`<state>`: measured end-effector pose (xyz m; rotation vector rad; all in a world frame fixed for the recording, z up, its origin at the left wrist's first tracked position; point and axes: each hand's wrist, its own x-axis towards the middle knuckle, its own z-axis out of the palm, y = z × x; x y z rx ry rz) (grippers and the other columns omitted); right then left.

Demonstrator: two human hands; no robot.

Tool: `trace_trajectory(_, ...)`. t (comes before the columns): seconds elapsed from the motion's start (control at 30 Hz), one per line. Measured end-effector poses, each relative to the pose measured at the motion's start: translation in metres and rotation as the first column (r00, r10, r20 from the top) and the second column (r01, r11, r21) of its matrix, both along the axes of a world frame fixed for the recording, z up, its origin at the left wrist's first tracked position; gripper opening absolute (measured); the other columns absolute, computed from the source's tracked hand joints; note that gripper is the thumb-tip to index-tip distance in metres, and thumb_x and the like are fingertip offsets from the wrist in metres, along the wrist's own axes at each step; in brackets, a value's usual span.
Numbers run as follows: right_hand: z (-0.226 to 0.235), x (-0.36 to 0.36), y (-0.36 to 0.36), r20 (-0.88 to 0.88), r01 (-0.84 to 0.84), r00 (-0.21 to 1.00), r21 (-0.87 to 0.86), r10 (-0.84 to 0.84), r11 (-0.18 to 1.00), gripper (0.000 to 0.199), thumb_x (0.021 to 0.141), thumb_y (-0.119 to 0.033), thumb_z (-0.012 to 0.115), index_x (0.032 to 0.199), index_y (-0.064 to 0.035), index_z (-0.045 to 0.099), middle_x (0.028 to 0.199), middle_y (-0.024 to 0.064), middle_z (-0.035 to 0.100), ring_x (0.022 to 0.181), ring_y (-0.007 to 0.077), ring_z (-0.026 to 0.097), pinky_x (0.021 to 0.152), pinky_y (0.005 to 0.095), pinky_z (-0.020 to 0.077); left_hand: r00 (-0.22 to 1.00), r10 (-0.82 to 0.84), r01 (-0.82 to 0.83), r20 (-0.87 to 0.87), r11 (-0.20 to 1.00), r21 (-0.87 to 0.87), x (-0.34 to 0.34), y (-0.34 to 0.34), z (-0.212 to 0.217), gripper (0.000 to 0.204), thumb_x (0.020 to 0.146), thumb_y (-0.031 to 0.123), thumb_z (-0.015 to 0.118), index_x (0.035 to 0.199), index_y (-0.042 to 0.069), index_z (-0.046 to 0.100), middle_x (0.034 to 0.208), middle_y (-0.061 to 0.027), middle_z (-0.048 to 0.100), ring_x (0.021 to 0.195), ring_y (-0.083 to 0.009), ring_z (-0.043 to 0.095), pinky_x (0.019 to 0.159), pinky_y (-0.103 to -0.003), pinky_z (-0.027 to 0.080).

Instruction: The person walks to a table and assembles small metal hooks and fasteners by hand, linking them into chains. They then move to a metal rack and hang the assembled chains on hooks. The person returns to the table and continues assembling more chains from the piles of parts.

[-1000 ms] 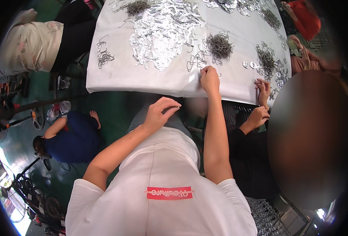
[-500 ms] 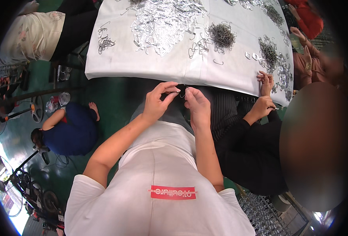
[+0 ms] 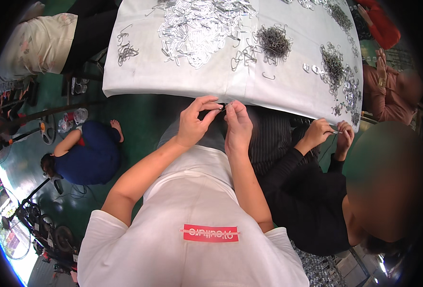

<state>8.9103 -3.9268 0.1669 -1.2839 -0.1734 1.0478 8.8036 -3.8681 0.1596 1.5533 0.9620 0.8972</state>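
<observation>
My left hand [image 3: 196, 123] is closed in a pinch, thumb against forefinger, just off the table's near edge. A small piece sits at its fingertips, mostly hidden and too small to name. Close beside it, my right hand [image 3: 239, 128] pinches a thin bent wire hook [image 3: 224, 108], its fingers covering much of the wire. The fingertips of both hands nearly meet over my lap. Beyond them on the white-covered table [image 3: 173, 83] lie a heap of slim white metal pieces [image 3: 192, 33] and a tangled pile of dark wire hooks [image 3: 273, 42].
A single hook [image 3: 268, 76] lies near the table's front, with a smaller hook cluster [image 3: 127, 54] at the left. To my right a co-worker's hands [image 3: 330, 134] hold a small metal part. More hooks [image 3: 333, 67] and shiny pieces lie there. Someone in blue [image 3: 88, 153] crouches at left.
My right hand has moved slightly left and up, bringing the hook against the left fingertips. The co-worker's far hand has left the tabletop and joined the other one.
</observation>
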Motion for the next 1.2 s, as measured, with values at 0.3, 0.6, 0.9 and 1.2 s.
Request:
trace_trajectory(0.3,-0.006,0.006,-0.006,0.187,-0.065,0.982,0.133,0.039,0.989,0.006,0.087,-0.001,0.064,0.092,-0.0032,0.062,0.109,0.0041,0.046,0.094,0.0116,0.05,0.082,0.0249,0.0441,0.975,0.05,0.035,-0.217,0.927,0.373,-0.009,0.068,-0.028,0.024,0.078,0.002,0.069,0.102,0.004,0.067,0.098,-0.01,0.065,0.092,-0.0279,0.059,0.081,-0.037,0.048)
trace_trajectory(0.6,-0.011,0.011,-0.011,0.242,-0.063,0.97,0.165,0.022,0.984,0.006,0.086,0.001,0.064,0.091,-0.0027,0.064,0.106,0.0039,0.047,0.09,0.0109,0.049,0.077,0.0232,0.0433,0.778,0.173,0.397,-0.604,0.609,0.686,-0.001,0.178,-0.075,0.021,0.075,0.004,0.061,0.094,0.008,0.068,0.09,-0.0033,0.06,0.09,-0.0219,0.057,0.076,-0.035,0.048)
trace_trajectory(0.9,-0.012,0.005,-0.013,0.331,-0.056,0.944,0.125,0.012,0.991,0.004,0.085,-0.002,0.066,0.089,-0.0025,0.065,0.103,0.0035,0.049,0.079,0.0078,0.047,0.069,0.0201,0.0413,0.908,-0.078,0.131,-0.413,0.986,0.103,0.011,0.138,-0.015,0.019,0.084,0.017,0.066,0.099,0.005,0.068,0.085,-0.0085,0.069,0.077,-0.0187,0.065,0.07,-0.03,0.051)
trace_trajectory(1.2,-0.017,-0.006,-0.013,0.422,-0.075,0.906,0.116,0.019,0.99,0.006,0.084,-0.009,0.068,0.087,-0.004,0.066,0.1,0.0025,0.051,0.072,0.0072,0.045,0.064,0.0205,0.0408,0.973,-0.229,0.212,0.007,0.885,-0.414,-0.002,0.038,0.037,0.017,0.083,0.009,0.069,0.096,-0.002,0.069,0.085,-0.0068,0.07,0.077,-0.0081,0.064,0.071,-0.022,0.05)
